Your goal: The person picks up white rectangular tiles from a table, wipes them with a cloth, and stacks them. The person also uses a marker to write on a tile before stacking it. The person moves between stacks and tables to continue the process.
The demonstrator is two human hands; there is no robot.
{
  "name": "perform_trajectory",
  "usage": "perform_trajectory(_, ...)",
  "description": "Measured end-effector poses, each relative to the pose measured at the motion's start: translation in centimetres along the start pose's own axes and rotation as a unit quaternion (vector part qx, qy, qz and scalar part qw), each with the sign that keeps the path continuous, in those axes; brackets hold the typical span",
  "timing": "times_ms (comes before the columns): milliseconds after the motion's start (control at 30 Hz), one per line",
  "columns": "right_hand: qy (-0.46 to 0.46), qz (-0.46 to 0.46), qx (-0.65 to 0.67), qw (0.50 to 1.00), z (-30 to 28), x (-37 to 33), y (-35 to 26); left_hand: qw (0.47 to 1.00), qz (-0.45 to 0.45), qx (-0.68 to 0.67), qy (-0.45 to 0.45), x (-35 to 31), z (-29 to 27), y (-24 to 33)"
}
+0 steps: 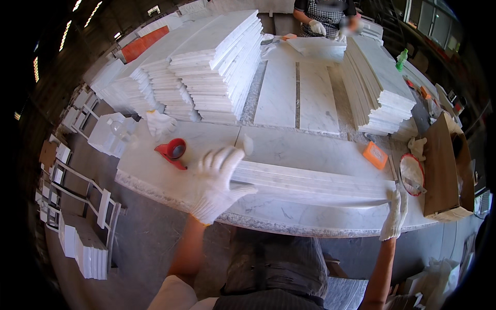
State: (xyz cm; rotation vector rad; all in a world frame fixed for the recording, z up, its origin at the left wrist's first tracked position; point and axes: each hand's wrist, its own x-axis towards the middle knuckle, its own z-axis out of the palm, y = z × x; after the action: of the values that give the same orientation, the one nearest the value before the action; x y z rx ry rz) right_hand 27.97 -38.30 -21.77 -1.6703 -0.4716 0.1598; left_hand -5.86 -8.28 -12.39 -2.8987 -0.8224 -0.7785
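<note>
Several long white marble slabs (315, 182) lie together in a bundle near the front of the stone-topped workbench (289, 219). My left hand (219, 178), in a white knit glove, is at the bundle's left end with fingers and thumb spread. At the other end, my gloved right hand (395, 214) rests against the slabs, its fingers stretched out along their ends. To the left of my left hand, a red tape dispenser (170, 151) lies on the bench. A small whitish piece (248, 144) sits just beyond my left fingertips.
Tall marble stacks (217, 72) stand at the back left, another stack (374, 88) at the back right. An orange block (375, 155), a red-rimmed bowl (412, 174) and a cardboard box (447, 170) are at right. A loose glove (160, 123) lies left. A co-worker (325, 18) stands across.
</note>
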Motion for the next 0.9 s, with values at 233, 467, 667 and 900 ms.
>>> perform_trajectory(233, 0.030, 0.010, 0.034, 0.999, 0.8, 0.1, 1.1, 0.900, -0.247, -0.358, 0.041, -4.9, 2.5, -5.1)
perform_trajectory(467, 0.079, 0.024, 0.067, 0.994, 1.0, -0.2, 2.0, 0.807, -0.307, -0.501, 0.055, -4.5, 4.0, -3.5)
perform_trajectory(667, 0.143, 0.008, 0.102, 0.984, 3.2, -0.8, 0.6, 0.808, -0.290, -0.506, 0.085, -4.7, 4.1, -3.8)
perform_trajectory(900, 0.165, 0.026, 0.102, 0.981, 2.6, -0.4, 2.0, 0.731, -0.339, -0.577, 0.131, -3.4, 5.3, -4.4)
